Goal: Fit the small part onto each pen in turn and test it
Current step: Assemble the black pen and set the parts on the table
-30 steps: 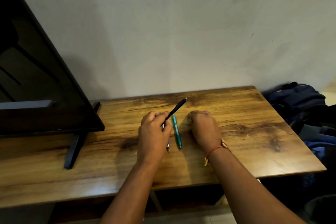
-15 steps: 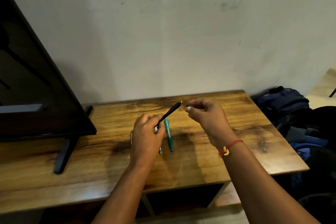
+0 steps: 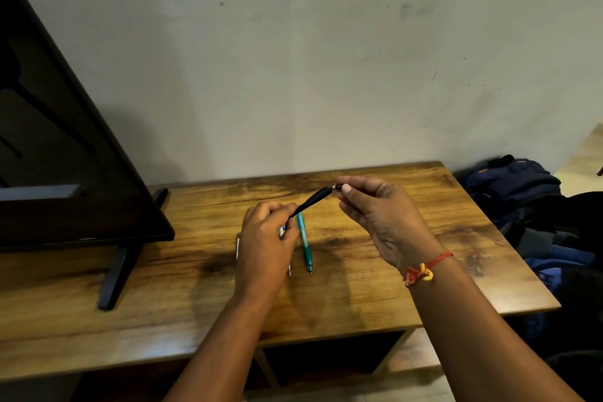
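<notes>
My left hand [image 3: 266, 245] grips a black pen [image 3: 311, 201] above the wooden table [image 3: 391, 287], its free end pointing up and to the right. My right hand [image 3: 378, 215] pinches a small dark part [image 3: 337, 187] between thumb and fingertips right at that end of the pen. A teal pen [image 3: 304, 241] lies on the table just right of my left hand. Another pen [image 3: 288, 268] lies beside it, mostly hidden under my left hand, with a blue and white bit showing. A pale pen end [image 3: 238, 246] peeks out left of that hand.
A large dark screen [image 3: 65, 157] on a black stand [image 3: 114, 274] fills the table's left side. A plain wall runs behind the table. Dark blue bags and clothes [image 3: 522, 186] are piled on the floor to the right.
My right hand lifted off the table and brought the small part up to the raised end of the black pen. My left hand kept its grip on the pen.
</notes>
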